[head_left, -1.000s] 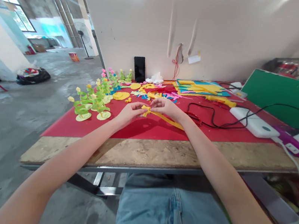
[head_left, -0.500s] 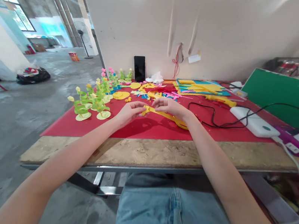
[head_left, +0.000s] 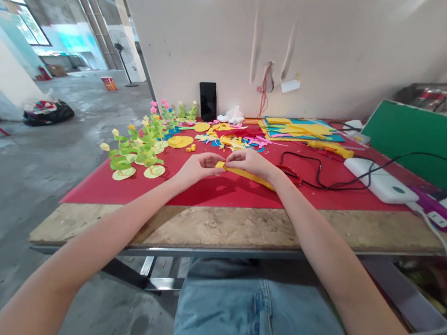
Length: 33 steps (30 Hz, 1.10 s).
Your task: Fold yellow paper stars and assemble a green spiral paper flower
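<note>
Over the red table covering, both hands meet at a yellow strip [head_left: 249, 177] that looks like paper or foam sheet. My left hand [head_left: 198, 169] pinches its folded end between thumb and fingers. Bent above the same end, my right hand [head_left: 250, 162] grips it with the fingertips, and the rest of the strip trails right beneath the wrist. A red-handled tool [head_left: 293, 175] lies partly hidden behind the right wrist. To the left stand several small green plants [head_left: 137, 145] with yellow and pink tips on round bases.
Coloured scraps [head_left: 232, 135] lie behind the hands, near yellow discs [head_left: 180, 142]. A black phone [head_left: 207, 101] leans on the white partition [head_left: 192, 43]. At right are a yellow glue gun [head_left: 330, 149], a black cable [head_left: 316, 168], a white power strip [head_left: 380, 181] and a green board [head_left: 425, 148].
The hands have drawn closer together on the strip's end. The yellow strip's end looks shorter and more folded, and the red-handled tool shows more beside the right wrist.
</note>
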Available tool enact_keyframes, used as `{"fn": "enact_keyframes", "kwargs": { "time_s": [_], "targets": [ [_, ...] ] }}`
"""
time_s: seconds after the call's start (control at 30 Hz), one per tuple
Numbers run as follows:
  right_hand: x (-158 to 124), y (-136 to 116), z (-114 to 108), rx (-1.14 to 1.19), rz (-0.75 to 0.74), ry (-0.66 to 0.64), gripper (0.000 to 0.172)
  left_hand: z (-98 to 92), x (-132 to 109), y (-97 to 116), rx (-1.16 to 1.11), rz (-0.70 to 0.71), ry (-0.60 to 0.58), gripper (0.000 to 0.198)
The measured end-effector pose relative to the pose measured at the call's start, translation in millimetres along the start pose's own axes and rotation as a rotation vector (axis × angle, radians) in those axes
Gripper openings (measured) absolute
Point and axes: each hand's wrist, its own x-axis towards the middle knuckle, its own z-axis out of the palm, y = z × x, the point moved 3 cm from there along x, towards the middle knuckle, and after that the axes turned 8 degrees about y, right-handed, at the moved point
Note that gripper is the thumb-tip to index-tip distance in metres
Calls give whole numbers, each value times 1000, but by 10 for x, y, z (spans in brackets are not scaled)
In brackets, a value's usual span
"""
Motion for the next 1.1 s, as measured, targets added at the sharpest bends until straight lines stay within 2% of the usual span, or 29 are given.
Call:
{"fn": "enact_keyframes", "kwargs": {
  "time_s": [0.13,0.37,0.6,1.1],
  "targets": [
    [-16,-11,-3,-28,-7,-9,29,-13,12,-17,19,-14,13,36],
    [-1,-1,-20,-25,-34,-12,30,-32,24,-74,-96,-68,20,36],
    [-19,-29,-37,10,-8,-9,26,-49,-3,-23,-112,-64,107,33],
    [-78,-110,-70,-39,36,-43,17,-88,25,-53,-108,-127,122,32]
  ]
}}
